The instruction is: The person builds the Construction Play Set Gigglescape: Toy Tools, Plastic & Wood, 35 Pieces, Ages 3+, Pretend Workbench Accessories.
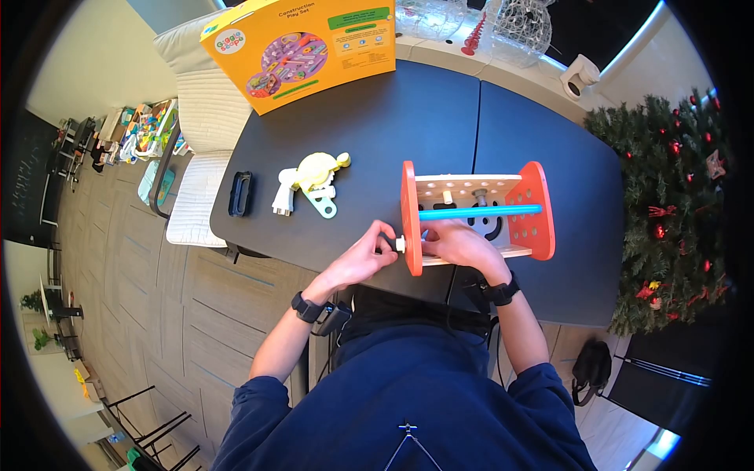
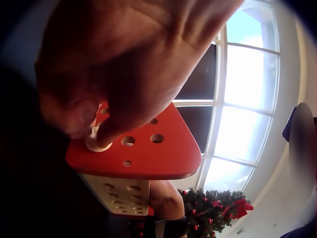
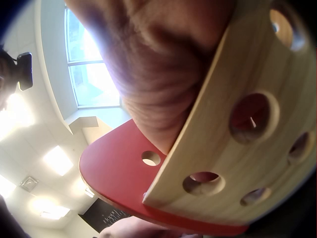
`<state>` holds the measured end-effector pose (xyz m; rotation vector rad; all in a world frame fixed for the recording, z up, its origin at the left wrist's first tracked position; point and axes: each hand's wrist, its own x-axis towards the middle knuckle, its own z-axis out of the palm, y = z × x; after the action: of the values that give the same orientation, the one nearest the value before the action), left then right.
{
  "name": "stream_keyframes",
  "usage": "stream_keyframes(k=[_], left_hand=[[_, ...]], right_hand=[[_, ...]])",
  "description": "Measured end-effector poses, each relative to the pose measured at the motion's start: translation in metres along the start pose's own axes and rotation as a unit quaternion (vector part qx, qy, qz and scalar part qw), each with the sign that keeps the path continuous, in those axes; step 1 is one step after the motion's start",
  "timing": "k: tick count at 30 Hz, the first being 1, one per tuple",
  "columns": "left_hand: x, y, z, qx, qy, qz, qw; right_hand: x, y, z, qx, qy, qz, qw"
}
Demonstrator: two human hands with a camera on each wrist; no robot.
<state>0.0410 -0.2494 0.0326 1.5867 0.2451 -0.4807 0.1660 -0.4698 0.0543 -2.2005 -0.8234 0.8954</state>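
On the table stands a wooden toy toolbox, with red end panels (image 1: 537, 210), perforated pale wood sides (image 3: 218, 148) and a blue handle rod (image 1: 481, 212). My left hand (image 1: 361, 257) pinches a pale round-headed wooden piece (image 2: 97, 141) between thumb and finger, against a hole in the left red panel (image 2: 148, 158). Inside the box, under the rod, my right hand (image 1: 467, 247) reaches to that panel's inner face; its fingertips are hidden, so I cannot tell what they hold. A pale peg (image 1: 448, 196) and a grey one (image 1: 481, 196) stick out of the far side.
Left of the toolbox lie yellow, white and green toy pieces (image 1: 318, 173) and a black tray (image 1: 241, 194). A yellow Construction Play Set box (image 1: 306, 47) stands at the back. Beside the table are a white chair (image 1: 200, 188) and a decorated tree (image 1: 667, 212).
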Motion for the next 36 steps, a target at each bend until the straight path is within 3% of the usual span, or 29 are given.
stream_keyframes(k=[1, 4, 7, 10, 13, 16, 19, 22, 25, 28, 34, 36], left_hand=[[-0.003, 0.002, 0.002, -0.005, 0.022, 0.044, 0.999], [-0.007, 0.013, 0.002, 0.017, 0.015, -0.012, 1.000], [0.003, 0.011, -0.006, -0.032, -0.011, -0.122, 0.992], [0.012, -0.003, -0.009, -0.004, -0.055, -0.122, 0.991], [0.002, -0.004, -0.001, 0.021, -0.017, -0.006, 1.000], [-0.004, 0.007, 0.003, 0.019, 0.018, 0.009, 1.000], [0.000, 0.013, -0.002, 0.002, 0.000, -0.089, 0.996], [0.007, 0.002, -0.008, -0.027, -0.053, -0.111, 0.992], [0.012, -0.005, -0.004, 0.024, -0.053, -0.089, 0.994], [0.000, -0.001, 0.002, 0.043, 0.003, 0.027, 0.999], [0.006, 0.014, -0.001, -0.029, -0.012, -0.124, 0.992], [0.009, 0.011, -0.001, -0.003, -0.019, -0.109, 0.994]], right_hand=[[0.000, 0.000, 0.000, 0.001, -0.001, 0.001, 1.000], [0.001, 0.002, 0.001, 0.003, -0.001, -0.005, 1.000], [0.000, 0.002, 0.001, 0.001, 0.003, -0.008, 1.000], [0.000, 0.002, 0.000, -0.004, 0.003, -0.002, 1.000], [0.000, 0.001, 0.000, -0.010, 0.006, 0.002, 1.000], [0.000, -0.001, 0.000, -0.012, 0.004, 0.008, 1.000], [0.000, 0.000, 0.000, -0.013, 0.005, 0.007, 1.000], [0.000, -0.001, 0.000, -0.012, 0.006, 0.007, 1.000], [-0.004, -0.014, -0.007, -0.004, -0.007, 0.034, 0.999], [-0.005, -0.017, -0.009, 0.000, -0.016, 0.048, 0.999], [0.000, 0.001, 0.001, -0.011, 0.012, -0.005, 1.000], [-0.001, -0.003, -0.001, -0.010, 0.005, 0.009, 1.000]])
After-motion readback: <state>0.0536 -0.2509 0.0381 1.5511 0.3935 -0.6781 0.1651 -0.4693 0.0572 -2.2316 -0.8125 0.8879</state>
